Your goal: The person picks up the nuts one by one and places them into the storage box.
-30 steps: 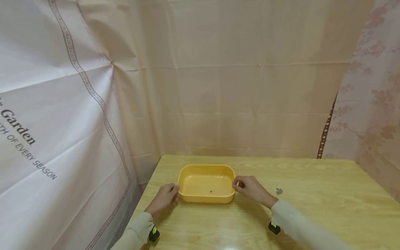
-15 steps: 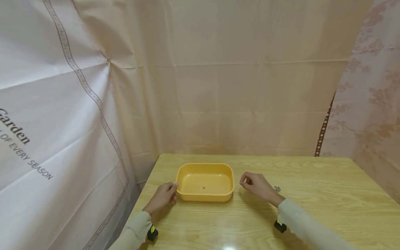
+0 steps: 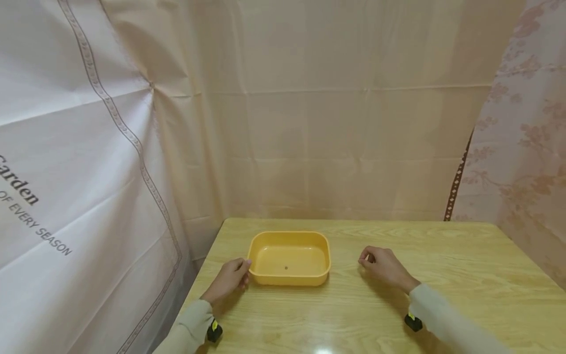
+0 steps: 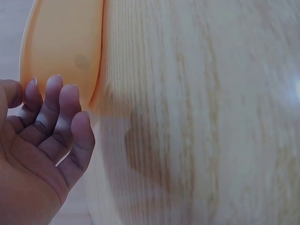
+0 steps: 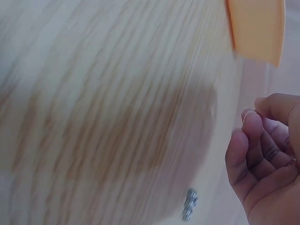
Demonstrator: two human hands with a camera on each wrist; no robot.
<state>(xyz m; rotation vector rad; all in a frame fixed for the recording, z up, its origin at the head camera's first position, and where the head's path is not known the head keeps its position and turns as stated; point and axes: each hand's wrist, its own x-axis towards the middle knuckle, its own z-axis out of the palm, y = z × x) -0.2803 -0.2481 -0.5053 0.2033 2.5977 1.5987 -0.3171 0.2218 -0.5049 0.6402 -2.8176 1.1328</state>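
A yellow rectangular tray (image 3: 289,280) with rounded corners stands on the wooden table. My left hand (image 3: 227,280) pinches its left rim, thumb and index finger at the edge in the left wrist view, the other fingers loosely bent beside the wall. Inside the tray, on its floor, lies one small dark nut-like piece (image 3: 286,268). My right hand (image 3: 386,268) is above the table, right of the tray, fingers loosely curled, thumb and index tips close together with nothing visible between them. Small shiny metal pieces (image 5: 189,205) lie near it in the right wrist view, hidden in the head view.
The light wood table (image 3: 468,275) stretches to the right of the right hand. A beige cloth (image 3: 327,147) hangs behind its back edge, a printed white cloth (image 3: 88,196) on the left and a floral one (image 3: 526,162) on the right. Both wrists carry black devices.
My right hand has left the tray's right rim and moved right, covering the metal pieces in the head view. The small piece in the tray has shifted left. The left hand keeps its hold.
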